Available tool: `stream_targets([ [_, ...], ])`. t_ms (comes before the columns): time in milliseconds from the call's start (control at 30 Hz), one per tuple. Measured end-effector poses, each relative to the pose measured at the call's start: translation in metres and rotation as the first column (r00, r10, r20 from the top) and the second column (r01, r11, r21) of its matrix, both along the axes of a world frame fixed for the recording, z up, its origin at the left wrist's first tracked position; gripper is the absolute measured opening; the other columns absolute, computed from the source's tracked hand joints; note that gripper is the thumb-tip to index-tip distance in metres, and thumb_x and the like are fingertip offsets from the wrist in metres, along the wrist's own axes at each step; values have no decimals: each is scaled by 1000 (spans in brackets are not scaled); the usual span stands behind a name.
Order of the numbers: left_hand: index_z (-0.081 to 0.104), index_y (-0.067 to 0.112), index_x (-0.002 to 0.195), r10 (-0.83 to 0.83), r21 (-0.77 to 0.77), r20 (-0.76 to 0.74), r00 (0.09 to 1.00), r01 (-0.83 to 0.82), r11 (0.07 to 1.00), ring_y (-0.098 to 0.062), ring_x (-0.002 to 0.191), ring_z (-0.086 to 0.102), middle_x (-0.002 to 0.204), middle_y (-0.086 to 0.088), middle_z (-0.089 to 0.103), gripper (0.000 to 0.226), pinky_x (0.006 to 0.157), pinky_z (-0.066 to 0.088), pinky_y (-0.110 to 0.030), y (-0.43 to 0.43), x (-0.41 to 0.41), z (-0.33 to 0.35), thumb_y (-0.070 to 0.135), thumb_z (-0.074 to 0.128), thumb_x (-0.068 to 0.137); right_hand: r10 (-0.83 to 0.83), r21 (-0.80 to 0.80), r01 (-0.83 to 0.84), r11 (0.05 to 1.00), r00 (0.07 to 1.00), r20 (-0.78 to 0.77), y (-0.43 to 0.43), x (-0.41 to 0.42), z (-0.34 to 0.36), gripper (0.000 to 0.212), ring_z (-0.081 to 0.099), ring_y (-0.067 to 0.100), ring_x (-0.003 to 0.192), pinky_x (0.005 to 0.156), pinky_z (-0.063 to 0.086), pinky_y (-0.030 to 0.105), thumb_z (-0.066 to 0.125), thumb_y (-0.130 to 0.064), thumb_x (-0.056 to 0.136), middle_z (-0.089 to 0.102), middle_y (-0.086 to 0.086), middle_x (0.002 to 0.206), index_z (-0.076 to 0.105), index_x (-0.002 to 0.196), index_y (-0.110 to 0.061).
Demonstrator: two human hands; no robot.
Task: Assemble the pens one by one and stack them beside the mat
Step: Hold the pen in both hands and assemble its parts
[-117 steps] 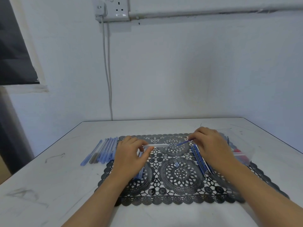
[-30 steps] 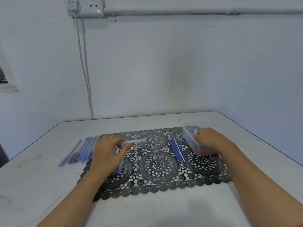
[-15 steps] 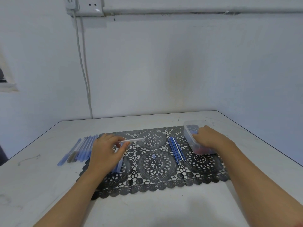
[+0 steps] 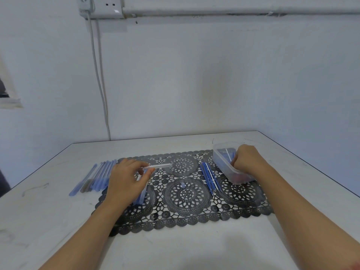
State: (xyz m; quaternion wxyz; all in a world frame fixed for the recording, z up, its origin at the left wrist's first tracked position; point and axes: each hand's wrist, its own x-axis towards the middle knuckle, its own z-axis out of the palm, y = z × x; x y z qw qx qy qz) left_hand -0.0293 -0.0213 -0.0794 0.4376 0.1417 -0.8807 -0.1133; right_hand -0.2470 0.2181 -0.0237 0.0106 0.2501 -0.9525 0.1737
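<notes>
A black lace mat (image 4: 187, 193) lies on the white table. My left hand (image 4: 126, 178) pinches a clear pen barrel (image 4: 161, 166) above the mat's left part. Under that hand lie more pen parts (image 4: 143, 197). Several assembled blue pens (image 4: 95, 177) lie in a row on the table left of the mat. Loose blue refills (image 4: 209, 177) lie on the mat right of centre. My right hand (image 4: 246, 161) reaches with curled fingers into a clear plastic tub (image 4: 222, 162) on the mat's right end; its fingertips are hidden. A small blue cap (image 4: 183, 185) stands at mid mat.
The white table (image 4: 58, 221) runs to edges at left and right, with the wall right behind it. A grey cable (image 4: 99, 75) hangs from a wall socket (image 4: 101, 6) down behind the table's back edge.
Earlier my right hand held a blue refill at the barrel's end; it has since gone to the tub and now digs in it. My left hand keeps holding the barrel.
</notes>
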Motion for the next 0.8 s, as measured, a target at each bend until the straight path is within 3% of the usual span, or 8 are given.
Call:
stream_targets([
  [100,71,23,86,3,6,0,1000,-3,1000,-8,74,53,73,15,61,46,72,50,-43,1,0,1,61,46,78,-23,-99,25,995,999,25,1,-1,0,17,59,17,77,67,47,24,66,-1,76,70,11,92,74,91,-5],
  [167,71,23,86,2,7,2,1000,-2,1000,-8,74,53,73,14,61,45,72,50,-43,0,0,1,61,46,78,-24,-175,30,984,999,35,2,0,3,23,59,16,77,70,48,24,66,5,73,70,11,96,75,89,-8],
  [300,71,23,86,0,14,-3,1000,0,1000,-8,75,53,73,14,61,45,73,50,-42,-1,-1,0,60,47,79,1,-258,8,966,999,34,4,4,3,30,50,9,58,56,41,20,60,11,72,69,13,100,75,89,-8],
  [433,70,24,85,1,6,0,1000,-1,1000,-5,74,52,73,16,60,44,72,49,-41,1,0,1,60,46,79,1,-376,3,926,1000,9,4,4,1,31,52,11,67,62,41,19,52,10,78,70,11,101,75,90,-8],
  [567,71,24,85,1,8,-7,1000,-1,1000,-5,73,51,72,18,58,45,72,49,-40,2,0,2,61,46,78,29,-505,-53,861,998,-56,1,6,2,25,53,11,53,42,36,7,53,0,87,71,8,96,73,95,-12],
  [700,70,24,84,-8,3,-13,1000,8,1000,-6,73,51,72,18,57,43,71,49,-42,2,0,2,60,47,79,114,-478,-237,846,955,-272,-3,16,7,32,60,13,85,75,39,12,49,4,88,68,5,106,70,107,-12],
  [800,70,24,84,-15,0,-14,1000,15,1000,-6,72,52,71,19,57,43,71,50,-43,1,0,2,60,48,79,183,-450,-360,818,903,-389,-7,27,7,26,57,12,85,79,39,16,59,-2,86,67,2,101,70,107,-13],
])
